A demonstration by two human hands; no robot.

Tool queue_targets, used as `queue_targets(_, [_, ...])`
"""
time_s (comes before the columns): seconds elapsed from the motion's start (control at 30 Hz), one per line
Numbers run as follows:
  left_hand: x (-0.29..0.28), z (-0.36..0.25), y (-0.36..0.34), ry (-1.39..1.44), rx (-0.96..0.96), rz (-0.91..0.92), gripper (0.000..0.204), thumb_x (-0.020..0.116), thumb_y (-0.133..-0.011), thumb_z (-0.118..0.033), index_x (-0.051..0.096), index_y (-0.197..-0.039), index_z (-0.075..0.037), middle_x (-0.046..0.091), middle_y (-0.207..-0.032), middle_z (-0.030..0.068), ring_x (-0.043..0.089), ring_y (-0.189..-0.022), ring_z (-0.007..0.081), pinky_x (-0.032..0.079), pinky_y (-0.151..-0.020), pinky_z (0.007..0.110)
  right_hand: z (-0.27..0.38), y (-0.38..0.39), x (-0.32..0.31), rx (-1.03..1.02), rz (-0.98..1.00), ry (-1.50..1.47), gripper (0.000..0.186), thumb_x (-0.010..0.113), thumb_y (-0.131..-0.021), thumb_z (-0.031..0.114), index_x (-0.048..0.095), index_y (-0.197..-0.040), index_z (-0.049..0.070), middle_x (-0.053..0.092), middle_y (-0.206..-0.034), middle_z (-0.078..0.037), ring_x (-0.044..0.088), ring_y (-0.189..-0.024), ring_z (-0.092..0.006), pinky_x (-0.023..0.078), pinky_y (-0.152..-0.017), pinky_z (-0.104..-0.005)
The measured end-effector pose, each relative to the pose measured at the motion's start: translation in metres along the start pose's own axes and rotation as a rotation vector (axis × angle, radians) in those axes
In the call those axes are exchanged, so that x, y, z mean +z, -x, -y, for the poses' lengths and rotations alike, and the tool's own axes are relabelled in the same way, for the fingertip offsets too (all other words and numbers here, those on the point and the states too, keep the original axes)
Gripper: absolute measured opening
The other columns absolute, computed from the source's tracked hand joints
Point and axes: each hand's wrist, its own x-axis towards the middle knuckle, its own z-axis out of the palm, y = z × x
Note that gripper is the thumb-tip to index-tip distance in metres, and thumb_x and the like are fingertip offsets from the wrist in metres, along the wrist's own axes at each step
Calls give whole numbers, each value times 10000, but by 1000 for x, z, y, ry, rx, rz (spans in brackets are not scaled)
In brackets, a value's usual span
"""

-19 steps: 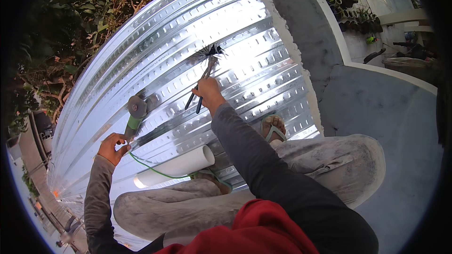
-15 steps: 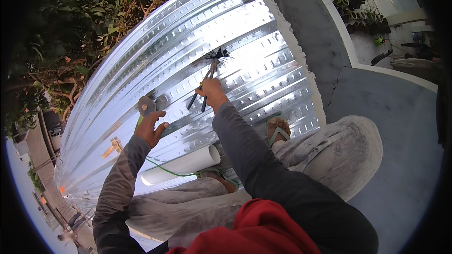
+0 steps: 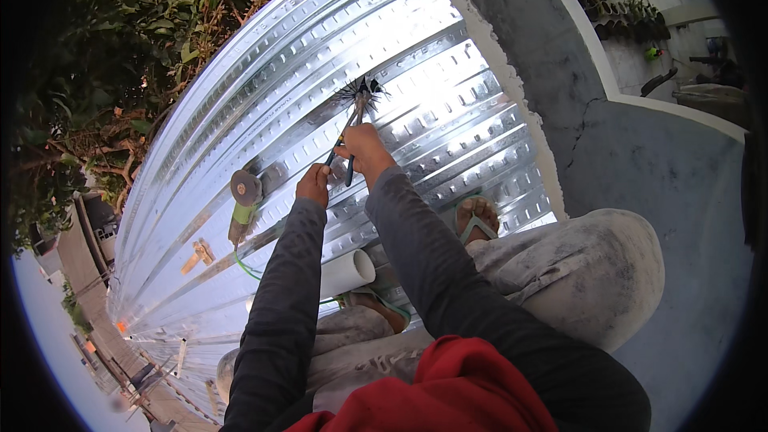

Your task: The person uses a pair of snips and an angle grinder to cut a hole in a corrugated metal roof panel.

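My right hand (image 3: 368, 150) is closed around the handles of a pair of pliers (image 3: 360, 110). Beside it, my left hand (image 3: 313, 185) grips the end of one dark handle. The plier jaws reach a ragged dark opening (image 3: 373, 86) in the shiny ribbed metal decking (image 3: 320, 96), with thin dark lines fanning out around it. Whether the jaws pinch the metal edge is too small to tell. To the left of my left hand, a green angle grinder (image 3: 242, 214) with a round disc lies on the decking.
A white pipe (image 3: 348, 271) lies near my sandalled feet. Farther left is a small wooden piece (image 3: 198, 257); a green cord (image 3: 246, 266) trails from the grinder. Rough concrete edging (image 3: 512, 88) and a grey wall (image 3: 640, 168) bound the right side. Leafy branches (image 3: 120, 40) hang beyond the decking's far-left edge.
My left hand has moved right, from above the grinder to the plier handle, and closed on it. The grinder now shows fully. My right hand stays on the pliers at the opening.
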Motion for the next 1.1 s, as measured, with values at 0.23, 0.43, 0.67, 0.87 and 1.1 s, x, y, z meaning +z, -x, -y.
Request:
queue_targets(0.23, [3,10,-17,158,134,26,300,543,-1017,-332,665,-1035,-58,639,-786,83,597,-727,209,481,-710,345,-34,-48,-15,-375,114,340,220,526,-945,57,556,-1049,-134,596,-996,-206,680,-833,-264,623,-708,-293])
queue_targets(0.43, [9,5,-21,185,0,27,305,536,-1020,-323,657,-1024,-44,631,-789,72,567,-723,175,466,-700,327,7,11,-17,-83,80,-199,231,560,-950,96,567,-1058,-108,608,-1014,-174,663,-796,-221,615,-705,-290])
queue_targets(0.67, [26,-4,-44,545,-5,88,267,539,-1033,-284,661,-999,-49,610,-776,7,535,-715,116,453,-680,300,-12,15,-8,-175,48,-290,377,552,-994,138,479,-1335,-5,562,-1084,-85,624,-934,-189,594,-728,-276])
queue_targets(0.87, [-23,11,-46,326,-56,38,273,537,-1014,-295,687,-1019,-67,669,-794,83,630,-750,182,507,-720,346,-23,20,13,-164,170,-136,638,586,-967,71,278,-1512,-53,560,-1324,-191,671,-1042,-273,471,-589,-266])
queue_targets(1.1, [1,-75,-4,299,-166,8,391,648,-869,-417,611,-1024,-60,687,-986,214,672,-963,377,530,-834,483,-19,-56,-39,-228,184,-172,326,460,-1049,342,543,-1189,59,597,-1109,-57,586,-960,-209,502,-864,-387])
